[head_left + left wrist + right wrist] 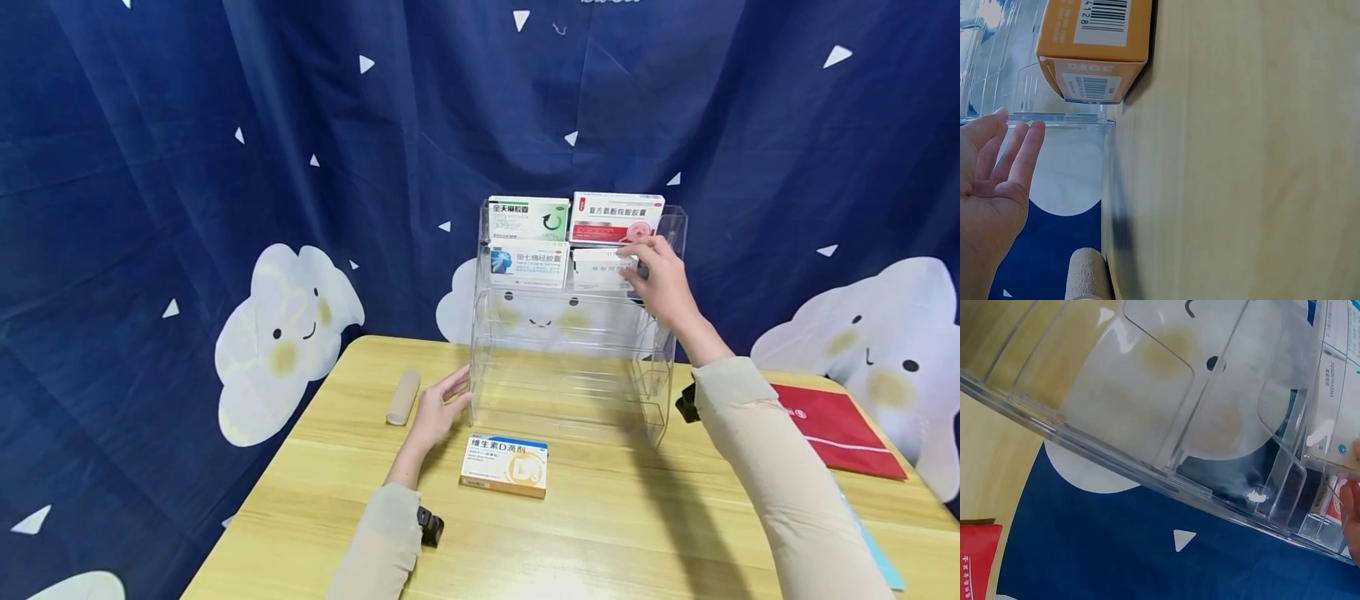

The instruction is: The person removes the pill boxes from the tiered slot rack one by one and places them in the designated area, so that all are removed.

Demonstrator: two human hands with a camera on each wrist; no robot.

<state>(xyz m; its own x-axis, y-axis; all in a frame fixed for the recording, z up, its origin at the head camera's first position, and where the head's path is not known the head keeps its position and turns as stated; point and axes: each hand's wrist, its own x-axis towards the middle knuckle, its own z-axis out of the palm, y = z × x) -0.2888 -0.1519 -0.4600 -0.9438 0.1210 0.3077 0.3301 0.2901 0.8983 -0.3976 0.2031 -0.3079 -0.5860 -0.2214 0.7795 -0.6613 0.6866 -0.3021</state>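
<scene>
A clear acrylic tiered rack [570, 400] stands on the table. On its second tier from the top, at the right, my right hand [662, 279] pinches a white medicine box [596, 271] by its right end. In the right wrist view, only the fingertips of that hand show, at the right edge beside the box [1329, 403]. My left hand [437, 412] touches the rack's left side panel low down, its fingers nearly straight in the left wrist view. In front of the rack, a white and orange vitamin D drops box [504, 465] lies flat on the table.
The top tier holds a green and white box [528, 218] and a red and white box [617, 218]. A blue and white box [528, 265] sits left of the pinched one. A beige cylinder [404, 397] lies at left, a red packet [832, 429] at right. Behind hangs a blue curtain [420, 108].
</scene>
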